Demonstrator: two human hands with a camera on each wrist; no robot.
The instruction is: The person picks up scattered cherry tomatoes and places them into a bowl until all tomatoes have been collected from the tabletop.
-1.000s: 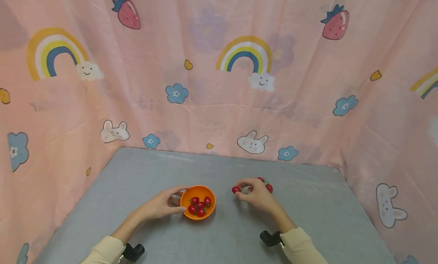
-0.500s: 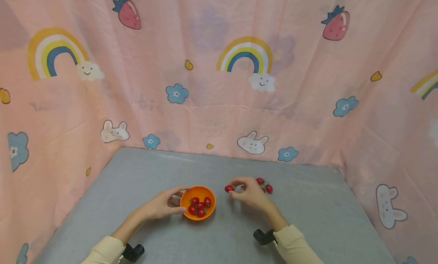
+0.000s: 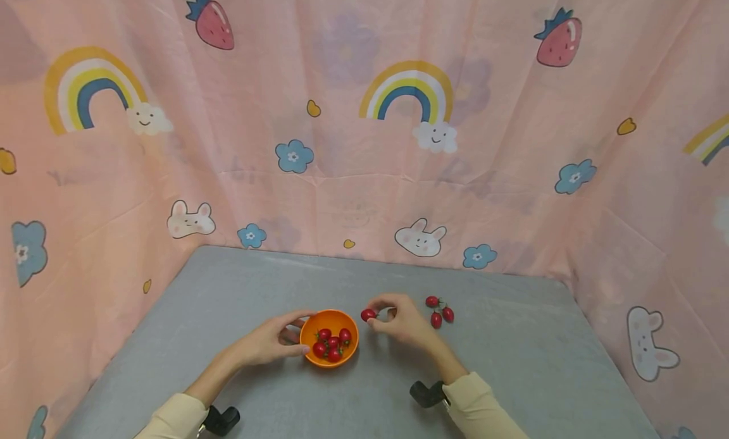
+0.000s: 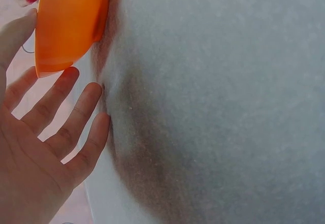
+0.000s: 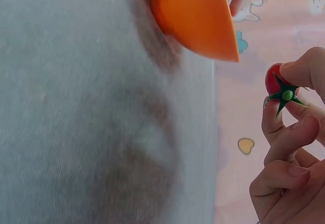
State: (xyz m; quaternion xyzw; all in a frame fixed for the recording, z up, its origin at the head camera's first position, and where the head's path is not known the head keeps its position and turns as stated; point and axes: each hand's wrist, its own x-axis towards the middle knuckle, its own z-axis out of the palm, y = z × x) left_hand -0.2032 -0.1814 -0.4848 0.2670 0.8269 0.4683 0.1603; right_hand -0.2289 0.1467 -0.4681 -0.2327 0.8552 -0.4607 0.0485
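An orange bowl (image 3: 329,319) stands on the grey table with several cherry tomatoes (image 3: 334,355) inside. My left hand (image 3: 266,341) is at the bowl's left side, thumb at the rim; in the left wrist view its fingers are spread and fairly straight, with fingertips touching the bowl wall (image 4: 68,23). Between thumb and fingertips, my right hand (image 3: 403,322) pinches a cherry tomato (image 3: 367,314) just right of the bowl. Seen from the right wrist, that tomato's green star-shaped calyx (image 5: 287,95) points back toward the palm.
Three more cherry tomatoes (image 3: 436,319) lie on the table (image 3: 512,350) behind and to the right of my right hand. A pink curtain (image 3: 353,198) printed with rainbows and rabbits hangs around the table's back and sides.
My right hand has moved left with the pinched tomato, nearer the bowl, and the three tomatoes behind it now show fully. The left hand and bowl have stayed in place.
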